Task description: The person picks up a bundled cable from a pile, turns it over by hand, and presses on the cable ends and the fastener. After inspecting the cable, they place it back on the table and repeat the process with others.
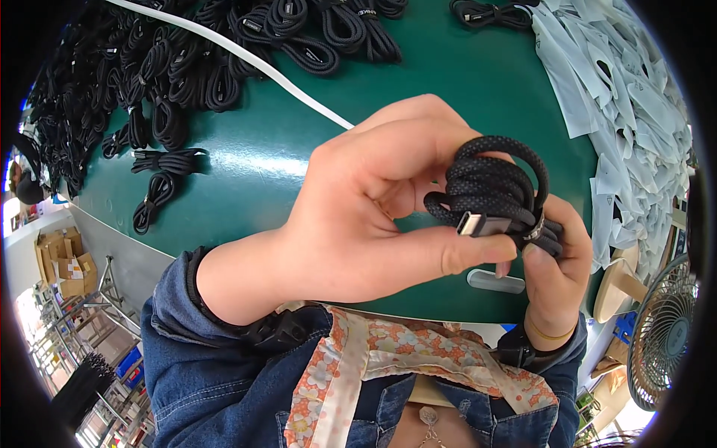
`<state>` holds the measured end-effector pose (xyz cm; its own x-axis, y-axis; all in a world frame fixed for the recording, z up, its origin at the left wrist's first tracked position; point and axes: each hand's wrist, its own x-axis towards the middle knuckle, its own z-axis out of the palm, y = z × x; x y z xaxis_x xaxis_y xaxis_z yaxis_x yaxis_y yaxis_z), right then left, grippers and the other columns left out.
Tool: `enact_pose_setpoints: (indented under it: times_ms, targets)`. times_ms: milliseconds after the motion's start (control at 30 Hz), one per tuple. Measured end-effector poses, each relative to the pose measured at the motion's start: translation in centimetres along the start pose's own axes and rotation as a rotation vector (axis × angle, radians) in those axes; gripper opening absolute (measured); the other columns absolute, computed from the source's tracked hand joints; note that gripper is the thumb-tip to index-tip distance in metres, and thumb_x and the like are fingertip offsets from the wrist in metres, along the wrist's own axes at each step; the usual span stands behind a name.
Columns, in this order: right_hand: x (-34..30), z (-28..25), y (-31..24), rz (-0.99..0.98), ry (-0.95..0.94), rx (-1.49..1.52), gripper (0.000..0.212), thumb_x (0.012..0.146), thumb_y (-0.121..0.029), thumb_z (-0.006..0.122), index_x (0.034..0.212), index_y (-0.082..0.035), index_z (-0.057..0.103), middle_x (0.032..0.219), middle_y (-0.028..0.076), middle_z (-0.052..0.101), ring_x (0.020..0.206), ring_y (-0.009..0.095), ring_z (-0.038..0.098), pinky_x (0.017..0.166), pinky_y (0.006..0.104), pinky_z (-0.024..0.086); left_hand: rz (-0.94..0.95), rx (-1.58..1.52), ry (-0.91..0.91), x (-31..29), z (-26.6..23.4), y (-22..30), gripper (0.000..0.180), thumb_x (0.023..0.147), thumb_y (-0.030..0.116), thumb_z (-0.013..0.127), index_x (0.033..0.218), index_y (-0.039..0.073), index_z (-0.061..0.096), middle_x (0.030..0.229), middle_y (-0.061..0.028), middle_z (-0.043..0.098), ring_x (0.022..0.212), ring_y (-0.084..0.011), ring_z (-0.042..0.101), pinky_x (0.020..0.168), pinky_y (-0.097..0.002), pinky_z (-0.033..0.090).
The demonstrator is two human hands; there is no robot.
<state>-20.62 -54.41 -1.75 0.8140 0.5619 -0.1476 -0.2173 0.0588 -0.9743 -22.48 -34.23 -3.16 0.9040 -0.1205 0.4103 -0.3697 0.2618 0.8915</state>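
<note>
A coiled black braided cable with a metal-tipped USB-C plug is held up close, above the table's near side. My left hand grips it, with the thumb pressed along the plug and the bent fingers behind the loops. At the coil's right end, my right hand pinches it by the tie band, thumb in front and fingers wrapped around behind. The loops hide some of my fingertips. Just below the hands, a small pale rounded strip lies on the green tabletop.
Bundled black cables are heaped at the far left, with one bundle at the far right. Translucent bags cover the right side. A white strip crosses the table. A fan stands at right, and a cardboard box at left.
</note>
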Motion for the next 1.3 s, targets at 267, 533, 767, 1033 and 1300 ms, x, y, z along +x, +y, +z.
enact_pose_setpoints:
  times_ms: [267,533,767,1033,1300]
  targets:
    - [0.2,0.3,0.1,-0.110,-0.138,0.055,0.056,0.066,0.006,0.055,0.117,0.010,0.031,0.098,0.016,0.050,0.077,0.016,0.055,0.063,0.0219,0.044,-0.388,-0.365,0.306,0.1,0.3,0.9,0.032,0.074,0.013,0.057,0.097,-0.006,0.045,0.086,-0.0171,0.054,0.067,-0.0206,0.059,0.058,-0.0243,0.050]
    - [-0.1,1.3,0.0,-0.113,0.090,0.026,0.068,0.067,-0.015,0.063,0.118,0.010,0.025,0.082,0.020,0.054,0.053,0.019,0.055,0.045,0.0240,0.044,-0.487,-0.346,0.219,0.3,-0.1,0.8,0.039,0.081,0.022,0.047,0.102,-0.009,0.038,0.086,-0.0189,0.055,0.063,-0.0206,0.058,0.054,-0.0253,0.050]
    - [0.2,0.6,0.5,-0.154,0.035,0.023,0.070,0.067,-0.024,0.063,0.116,0.010,0.026,0.087,0.021,0.053,0.053,0.018,0.055,0.045,0.0243,0.043,-0.430,-0.199,0.246,0.3,0.2,0.8,0.045,0.079,0.028,0.051,0.103,-0.008,0.037,0.082,-0.0185,0.054,0.064,-0.0220,0.058,0.053,-0.0241,0.049]
    - [-0.5,-1.2,-0.6,0.024,-0.035,0.071,0.031,0.067,-0.004,0.059,0.092,0.010,0.048,0.076,0.012,0.055,0.062,0.013,0.053,0.055,0.0202,0.041,-0.168,-0.111,0.343,0.3,0.3,0.2,0.045,0.077,0.027,0.052,0.104,-0.006,0.037,0.097,-0.0213,0.047,0.084,-0.0280,0.054,0.071,-0.0392,0.046]
    - [0.0,-2.3,-2.2,0.411,-0.316,-0.237,0.036,0.069,-0.013,0.058,0.099,0.006,0.048,0.080,0.012,0.055,0.065,0.016,0.055,0.059,0.0217,0.041,0.469,0.708,-0.074,-0.9,-2.8,3.1,0.024,0.076,0.019,0.047,0.088,-0.002,0.048,0.087,-0.0157,0.046,0.073,-0.0241,0.050,0.067,-0.0351,0.041]
